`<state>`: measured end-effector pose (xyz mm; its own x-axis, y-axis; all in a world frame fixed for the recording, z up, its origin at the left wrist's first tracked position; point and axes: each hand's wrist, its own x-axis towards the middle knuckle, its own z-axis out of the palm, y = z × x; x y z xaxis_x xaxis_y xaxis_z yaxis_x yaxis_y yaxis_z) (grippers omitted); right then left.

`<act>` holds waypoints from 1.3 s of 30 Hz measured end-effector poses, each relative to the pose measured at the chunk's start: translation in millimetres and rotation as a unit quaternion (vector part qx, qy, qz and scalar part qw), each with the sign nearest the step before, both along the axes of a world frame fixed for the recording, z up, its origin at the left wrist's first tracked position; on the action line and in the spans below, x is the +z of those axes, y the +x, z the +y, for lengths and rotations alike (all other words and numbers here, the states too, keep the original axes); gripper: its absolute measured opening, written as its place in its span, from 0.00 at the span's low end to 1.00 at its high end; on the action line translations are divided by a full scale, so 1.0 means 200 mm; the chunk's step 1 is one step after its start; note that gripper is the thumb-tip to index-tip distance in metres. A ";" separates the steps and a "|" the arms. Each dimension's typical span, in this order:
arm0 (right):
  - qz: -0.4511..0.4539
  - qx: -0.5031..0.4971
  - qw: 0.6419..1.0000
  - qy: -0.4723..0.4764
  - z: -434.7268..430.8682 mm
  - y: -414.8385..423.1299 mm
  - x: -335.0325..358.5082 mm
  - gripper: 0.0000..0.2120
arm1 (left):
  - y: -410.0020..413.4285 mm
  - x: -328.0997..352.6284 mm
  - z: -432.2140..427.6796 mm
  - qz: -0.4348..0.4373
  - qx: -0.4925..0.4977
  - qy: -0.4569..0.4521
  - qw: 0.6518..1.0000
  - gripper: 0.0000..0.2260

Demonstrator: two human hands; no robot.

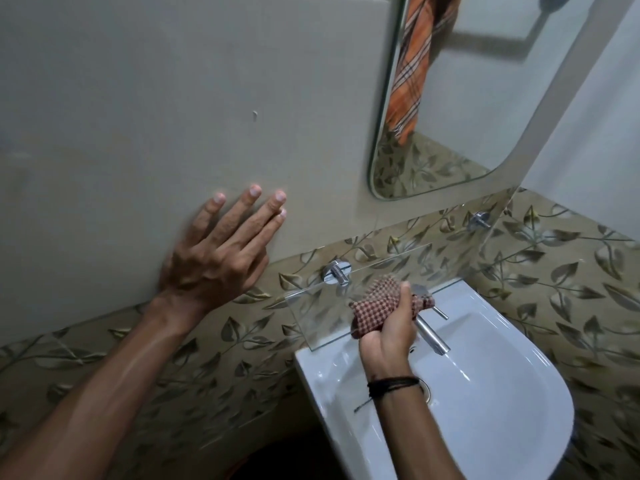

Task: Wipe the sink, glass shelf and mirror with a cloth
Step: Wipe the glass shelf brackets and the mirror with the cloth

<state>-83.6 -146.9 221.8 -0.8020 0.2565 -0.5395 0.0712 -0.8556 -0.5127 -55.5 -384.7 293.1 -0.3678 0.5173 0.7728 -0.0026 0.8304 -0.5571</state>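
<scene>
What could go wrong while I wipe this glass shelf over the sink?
The glass shelf hangs on metal brackets; hard pressure from the cloth in your right hand might crack it. The cloth's loose end lies by the tap and could snag. Your left hand, flat on the wall, could slip.

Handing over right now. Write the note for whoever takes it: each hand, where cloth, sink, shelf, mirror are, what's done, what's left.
Left hand flat, fingers spread, on the plain wall left of the mirror; holds nothing.
Right hand grips the bunched checked cloth above the tap, by the glass shelf; contact with the glass unclear.
Sink sits below the shelf, mirror above it to the right.
Done: nothing confirmable as wiped from this view.
Left: treat sink, shelf and mirror as unwiped.
</scene>
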 end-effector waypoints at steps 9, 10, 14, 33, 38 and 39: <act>-0.025 0.203 0.975 -0.082 -0.34 0.48 -0.01 0.18 | 0.01 0.00 0.00 -0.002 0.003 0.006 1.000 0.27; -0.014 0.228 0.971 -0.066 -0.29 0.49 -0.02 0.18 | 0.01 0.00 0.00 -0.003 0.003 0.005 1.000 0.27; -0.062 0.157 0.982 0.084 -0.06 0.50 -0.11 0.15 | 0.01 0.01 0.00 -0.006 0.006 -0.001 1.000 0.27; 0.252 0.397 0.323 0.821 -0.12 0.26 0.12 0.41 | 0.01 0.01 -0.01 0.006 0.003 -0.009 1.000 0.27; 0.197 0.318 0.385 0.843 0.04 0.12 0.10 0.27 | 0.00 0.02 -0.01 0.014 0.003 -0.015 1.000 0.26; 0.197 0.305 0.381 0.850 0.01 0.12 0.08 0.26 | 0.00 0.01 0.00 0.014 0.002 -0.015 1.000 0.26</act>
